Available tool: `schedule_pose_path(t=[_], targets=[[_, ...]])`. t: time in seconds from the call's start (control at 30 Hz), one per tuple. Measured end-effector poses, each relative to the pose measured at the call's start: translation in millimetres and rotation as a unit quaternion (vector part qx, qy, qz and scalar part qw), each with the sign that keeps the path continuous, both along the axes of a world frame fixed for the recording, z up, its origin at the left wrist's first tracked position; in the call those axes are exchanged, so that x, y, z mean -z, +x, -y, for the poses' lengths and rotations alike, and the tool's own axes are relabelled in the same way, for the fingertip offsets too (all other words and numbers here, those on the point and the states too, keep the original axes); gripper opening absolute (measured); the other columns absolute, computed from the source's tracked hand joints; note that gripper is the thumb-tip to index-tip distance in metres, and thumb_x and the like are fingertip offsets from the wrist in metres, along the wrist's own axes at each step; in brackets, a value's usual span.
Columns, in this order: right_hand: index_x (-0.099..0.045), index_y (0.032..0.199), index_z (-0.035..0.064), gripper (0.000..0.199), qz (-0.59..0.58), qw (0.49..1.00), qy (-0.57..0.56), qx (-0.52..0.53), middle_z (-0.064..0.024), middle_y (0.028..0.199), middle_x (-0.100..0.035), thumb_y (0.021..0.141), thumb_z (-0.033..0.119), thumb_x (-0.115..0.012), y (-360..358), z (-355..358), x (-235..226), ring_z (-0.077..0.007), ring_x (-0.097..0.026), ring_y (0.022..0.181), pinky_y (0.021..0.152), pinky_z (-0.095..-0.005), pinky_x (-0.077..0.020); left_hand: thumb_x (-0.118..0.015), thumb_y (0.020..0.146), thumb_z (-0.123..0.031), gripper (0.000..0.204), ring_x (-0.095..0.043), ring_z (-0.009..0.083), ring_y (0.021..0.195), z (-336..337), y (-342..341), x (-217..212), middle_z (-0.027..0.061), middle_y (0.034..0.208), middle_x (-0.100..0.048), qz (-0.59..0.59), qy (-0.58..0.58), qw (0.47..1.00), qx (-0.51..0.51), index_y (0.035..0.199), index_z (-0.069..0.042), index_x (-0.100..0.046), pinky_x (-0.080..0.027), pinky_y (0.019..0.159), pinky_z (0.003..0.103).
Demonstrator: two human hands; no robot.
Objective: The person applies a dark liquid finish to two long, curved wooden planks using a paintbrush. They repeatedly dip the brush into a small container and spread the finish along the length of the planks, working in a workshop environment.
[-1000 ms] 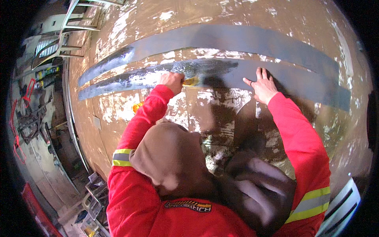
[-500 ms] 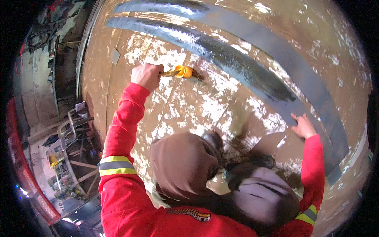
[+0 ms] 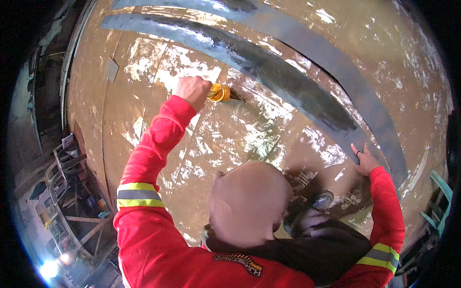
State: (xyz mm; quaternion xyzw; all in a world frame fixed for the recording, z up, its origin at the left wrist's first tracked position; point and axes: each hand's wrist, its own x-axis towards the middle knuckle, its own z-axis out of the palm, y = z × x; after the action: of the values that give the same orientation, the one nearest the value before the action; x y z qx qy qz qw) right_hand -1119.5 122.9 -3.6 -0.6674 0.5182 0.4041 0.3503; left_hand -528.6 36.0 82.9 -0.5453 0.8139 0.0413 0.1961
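Observation:
My left hand is closed round the handle of a brush. The brush has an orange-yellow, cup-like collar and dark bristles pointing right. It is over the brown, white-flecked surface, just short of a long curved grey strip. Dark, shiny coating covers much of this strip, while its lower right end is bare grey. On that end, my right hand rests its fingertips, with fingers apart and a dark ring on one. A second curved grey strip lies beyond, nearly parallel.
A small grey diamond-shaped piece lies on the brown surface at left. Metal frames and clutter stand past the left edge. At the right rim is a pale green frame. A rounded brownish-pink shape fills the lower middle.
The view has shifted, so the strips sit further left. My left hand has moved right over the surface with the brush. My right hand stays on the strip's lower end, fingers more spread.

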Motion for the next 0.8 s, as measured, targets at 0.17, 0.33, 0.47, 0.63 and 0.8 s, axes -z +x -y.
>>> schedule_pose_path(t=[0.17, 0.33, 0.47, 0.63, 0.8], targets=[[-0.019, 0.147, 0.0301, 0.089, -0.001, 1.000, -0.005, 0.007, -0.0402, 0.142, -0.014, 0.072, 0.022, -0.067, 4, 0, -3, -0.0504, -0.036, 0.125, 0.103, -0.0434, -0.0371, -0.060, 0.066, -0.008, 0.003, -0.064, 0.0313, 0.060, 5, 1, 37, 0.0136, 0.061, -0.062, 0.005, -0.019, 1.000, 0.005, 0.067, -0.010, -0.063, -0.049, 0.050, 0.042], [-0.019, 0.147, 0.0289, 0.088, 0.012, 1.000, -0.028, -0.009, -0.0406, 0.141, -0.014, 0.073, 0.025, -0.067, 16, -5, -8, -0.0502, -0.038, 0.124, 0.103, -0.0431, -0.0373, -0.062, 0.065, -0.011, 0.004, -0.064, 0.0326, 0.062, 2, 9, 56, 0.0137, 0.065, -0.063, 0.002, -0.019, 0.999, -0.035, 0.068, -0.012, -0.065, -0.050, 0.054, 0.043], [-0.019, 0.147, 0.0283, 0.089, 0.002, 0.999, -0.042, -0.027, -0.0394, 0.142, -0.015, 0.072, 0.025, -0.068, 13, -11, -10, -0.0474, -0.038, 0.125, 0.104, -0.0419, -0.0366, -0.065, 0.068, -0.017, 0.008, -0.064, 0.0316, 0.067, 0, 19, 56, 0.0129, 0.069, -0.065, -0.083, 0.007, 0.990, -0.112, 0.074, -0.013, -0.068, -0.051, 0.059, 0.041], [-0.020, 0.147, 0.0262, 0.086, 0.025, 0.999, -0.041, 0.011, -0.0356, 0.144, -0.015, 0.074, 0.024, -0.067, -1, -21, -15, -0.0440, -0.035, 0.129, 0.106, -0.0409, -0.0340, -0.071, 0.070, -0.029, 0.020, -0.064, 0.0247, 0.067, -20, 29, 35, 0.0095, 0.072, -0.067, -0.189, 0.053, 0.960, -0.198, 0.082, -0.013, -0.071, -0.050, 0.061, 0.037], [-0.022, 0.147, 0.0207, 0.084, 0.027, 0.999, -0.033, 0.013, -0.0327, 0.146, -0.016, 0.075, 0.020, -0.065, -16, -40, -27, -0.0426, -0.033, 0.131, 0.108, -0.0393, -0.0313, -0.069, 0.071, -0.026, 0.018, -0.063, 0.0240, 0.067, -44, 19, 16, 0.0091, 0.073, -0.066, -0.160, 0.026, 0.966, -0.200, 0.082, -0.012, -0.071, -0.049, 0.059, 0.036]])
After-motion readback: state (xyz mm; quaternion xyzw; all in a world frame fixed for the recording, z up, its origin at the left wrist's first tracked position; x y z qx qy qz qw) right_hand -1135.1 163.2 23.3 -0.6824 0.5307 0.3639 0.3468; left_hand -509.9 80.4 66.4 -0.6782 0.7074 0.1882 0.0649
